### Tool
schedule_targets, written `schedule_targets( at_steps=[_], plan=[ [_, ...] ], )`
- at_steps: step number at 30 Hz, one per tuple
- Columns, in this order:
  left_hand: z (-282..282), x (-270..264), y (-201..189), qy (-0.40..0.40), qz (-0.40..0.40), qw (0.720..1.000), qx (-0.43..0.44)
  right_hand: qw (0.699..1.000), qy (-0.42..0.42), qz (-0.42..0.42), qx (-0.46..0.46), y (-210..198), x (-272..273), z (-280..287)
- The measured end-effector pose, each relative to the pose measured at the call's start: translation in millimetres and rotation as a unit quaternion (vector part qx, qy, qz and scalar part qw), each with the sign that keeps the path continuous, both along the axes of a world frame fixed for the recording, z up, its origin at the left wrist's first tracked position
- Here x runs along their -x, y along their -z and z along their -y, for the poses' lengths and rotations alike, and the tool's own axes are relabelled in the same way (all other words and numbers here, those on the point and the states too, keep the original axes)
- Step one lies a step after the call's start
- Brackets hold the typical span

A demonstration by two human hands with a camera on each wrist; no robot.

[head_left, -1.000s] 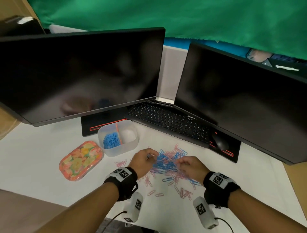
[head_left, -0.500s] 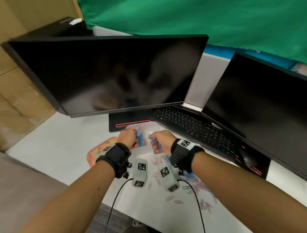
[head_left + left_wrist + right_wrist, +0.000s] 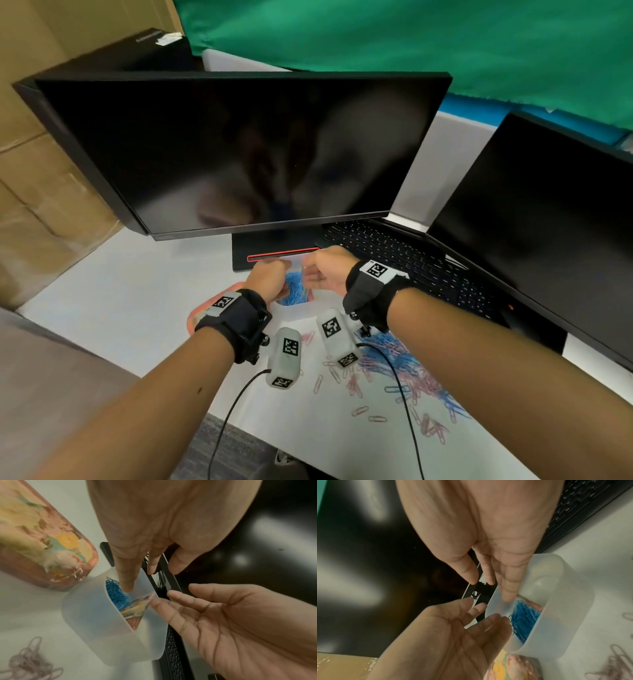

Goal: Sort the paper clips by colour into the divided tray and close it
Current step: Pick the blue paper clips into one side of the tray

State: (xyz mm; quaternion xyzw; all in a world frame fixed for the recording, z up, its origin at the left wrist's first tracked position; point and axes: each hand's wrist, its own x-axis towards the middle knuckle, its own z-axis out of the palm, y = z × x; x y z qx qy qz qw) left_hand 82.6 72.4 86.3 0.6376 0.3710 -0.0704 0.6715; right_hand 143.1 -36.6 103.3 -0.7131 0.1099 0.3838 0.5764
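Note:
The translucent divided tray (image 3: 96,622) stands in front of the monitor base, with blue paper clips (image 3: 115,593) heaped in its left compartment. My left hand (image 3: 150,577) hangs over it with straight fingers, one fingertip (image 3: 127,586) down among the blue clips. Beside it my right hand (image 3: 489,585) is spread over the tray (image 3: 556,615) and holds nothing. In the head view both hands, left (image 3: 274,281) and right (image 3: 318,274), hide most of the tray. The mixed pile of blue and pink clips (image 3: 394,370) lies under my right forearm.
The patterned orange lid (image 3: 34,534) lies flat just left of the tray. A black monitor (image 3: 239,150) overhangs the desk behind it, with a keyboard (image 3: 394,253) to the right and a second monitor (image 3: 548,222) beyond. Loose pink clips (image 3: 29,660) lie near the front.
Both hands left the pile pinching blue clips, carried them left and away to the tray, and have now spread their fingers. The clips are no longer in the fingers.

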Motion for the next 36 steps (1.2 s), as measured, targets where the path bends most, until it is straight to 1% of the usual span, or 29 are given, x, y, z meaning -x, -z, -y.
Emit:
schedule_targets(
  at_steps=[2, 4, 6, 7, 9, 11, 12, 15, 17, 19, 21, 25, 26, 28, 30, 33, 36],
  plan=[
    [6, 1, -1, 0.044, 0.009, 0.998, -0.040, 1.000, -0.004, 0.013, -0.011, -4, 3, 14],
    [13, 4, 1, 0.092, 0.038, 0.992, -0.082, 0.999, -0.014, 0.044, 0.002, -5, 7, 37],
    [25, 8, 5, 0.163, 0.077, 0.977, -0.114, 0.993, -0.041, 0.093, 0.064, 0, 15, 67],
    [32, 11, 8, 0.209, 0.091, 0.964, -0.138, 0.985, -0.060, 0.121, 0.106, 5, 20, 83],
    [49, 15, 15, 0.295, 0.113, 0.928, -0.198, 0.960, -0.104, 0.174, 0.192, 21, 32, 115],
    [68, 19, 23, 0.364, 0.116, 0.887, -0.258, 0.924, -0.153, 0.220, 0.272, 38, 47, 145],
    [76, 21, 28, 0.394, 0.119, 0.866, -0.284, 0.909, -0.177, 0.233, 0.296, 46, 55, 158],
    [97, 25, 47, 0.478, 0.101, 0.803, -0.343, 0.879, -0.259, 0.242, 0.318, 64, 80, 185],
    [109, 27, 61, 0.526, 0.078, 0.757, -0.380, 0.849, -0.318, 0.251, 0.339, 73, 95, 194],
    [116, 30, 72, 0.563, 0.052, 0.712, -0.416, 0.821, -0.357, 0.265, 0.359, 82, 106, 199],
    [121, 32, 79, 0.572, 0.036, 0.684, -0.451, 0.804, -0.372, 0.283, 0.367, 90, 112, 201],
    [124, 31, 85, 0.564, 0.033, 0.652, -0.506, 0.785, -0.366, 0.332, 0.372, 100, 120, 200],
    [123, 30, 86, 0.566, 0.030, 0.648, -0.509, 0.782, -0.365, 0.340, 0.373, 101, 120, 199],
    [119, 31, 88, 0.564, 0.018, 0.651, -0.508, 0.783, -0.362, 0.349, 0.366, 103, 120, 199],
    [113, 31, 89, 0.550, 0.011, 0.673, -0.494, 0.791, -0.359, 0.350, 0.351, 105, 119, 200],
    [103, 32, 89, 0.513, 0.009, 0.724, -0.461, 0.807, -0.357, 0.338, 0.327, 108, 116, 200],
    [94, 31, 89, 0.490, -0.002, 0.744, -0.454, 0.814, -0.358, 0.330, 0.318, 109, 114, 199]
  ],
)
